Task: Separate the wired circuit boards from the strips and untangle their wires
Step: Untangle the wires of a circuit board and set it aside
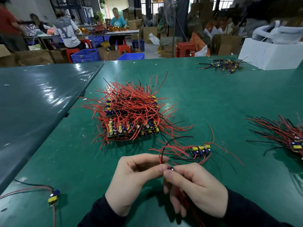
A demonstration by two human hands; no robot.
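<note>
Low in the middle, my right hand [195,187] pinches a small circuit board [170,169], mostly hidden by its fingers. My left hand [136,174] pinches the red and black wires [161,154] that rise from that board. Just beyond lies a short strip of boards [200,150] with red and black wires spread around it. A big stack of board strips [131,118] under a tangle of red wires sits mid-table. One separated board [54,196] lies at the lower left.
A pile of separated boards with straight wires [285,135] lies at the right edge. Another small pile [223,64] sits far right beside a white box [268,53]. The green table [82,161] meets a second table on the left. People work at benches behind.
</note>
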